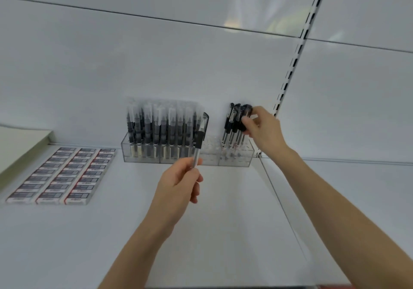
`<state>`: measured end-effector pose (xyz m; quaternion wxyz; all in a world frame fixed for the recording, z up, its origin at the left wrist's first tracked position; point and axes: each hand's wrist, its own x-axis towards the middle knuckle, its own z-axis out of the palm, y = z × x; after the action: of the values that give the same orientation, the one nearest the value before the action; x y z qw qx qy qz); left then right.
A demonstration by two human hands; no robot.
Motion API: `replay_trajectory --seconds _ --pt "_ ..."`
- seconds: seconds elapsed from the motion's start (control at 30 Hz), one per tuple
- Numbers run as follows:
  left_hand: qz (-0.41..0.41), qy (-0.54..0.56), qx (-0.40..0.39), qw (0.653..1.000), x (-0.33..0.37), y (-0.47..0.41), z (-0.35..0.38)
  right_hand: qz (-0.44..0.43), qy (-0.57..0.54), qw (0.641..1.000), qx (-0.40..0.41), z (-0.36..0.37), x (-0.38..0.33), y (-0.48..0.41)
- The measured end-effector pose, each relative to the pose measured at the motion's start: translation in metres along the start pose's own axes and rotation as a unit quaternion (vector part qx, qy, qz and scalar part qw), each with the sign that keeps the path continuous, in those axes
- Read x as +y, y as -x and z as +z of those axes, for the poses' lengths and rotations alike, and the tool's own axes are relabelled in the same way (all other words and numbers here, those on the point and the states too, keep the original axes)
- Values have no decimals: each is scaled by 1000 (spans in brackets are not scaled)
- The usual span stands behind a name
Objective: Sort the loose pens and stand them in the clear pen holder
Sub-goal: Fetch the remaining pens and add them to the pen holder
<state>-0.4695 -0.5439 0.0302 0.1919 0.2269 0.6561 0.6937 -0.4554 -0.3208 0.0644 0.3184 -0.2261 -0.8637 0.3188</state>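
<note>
Centre frame: the left hand (178, 182) pinches a black-capped pen (199, 140) (cap upward) in front of the clear pen holder (210, 157). Right of centre, the right hand (264, 131) grips black pens (232, 121) standing in its right end.

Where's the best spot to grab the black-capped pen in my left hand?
Probably the black grip sleeve of the black-capped clear pen, approached from the right: the left hand wraps the lower barrel, leaving the upper part free, and standing white-capped pens crowd its left.
</note>
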Motion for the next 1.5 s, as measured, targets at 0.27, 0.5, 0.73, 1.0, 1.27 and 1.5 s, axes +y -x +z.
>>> replay_trajectory --seconds 0.27,0.5,0.73,1.0,1.27,1.5 --pt "39 -11 0 999 -2 -1 -2 30 -93 992 82 -8 -10 37" --pt "77 -112 -42 990 -9 -5 25 67 -302 945 -109 -8 -42 79" --pt "47 -561 -118 818 -31 5 11 61 -227 968 91 -44 -13 43" --pt "-7 -652 -133 746 -46 11 9 -5 -94 987 130 -23 6 10" --pt "2 -645 -130 753 -48 11 8 3 -12 999 46 -3 18 6" --pt "0 -654 -151 741 -46 11 9 67 -7 997 46 7 23 10"
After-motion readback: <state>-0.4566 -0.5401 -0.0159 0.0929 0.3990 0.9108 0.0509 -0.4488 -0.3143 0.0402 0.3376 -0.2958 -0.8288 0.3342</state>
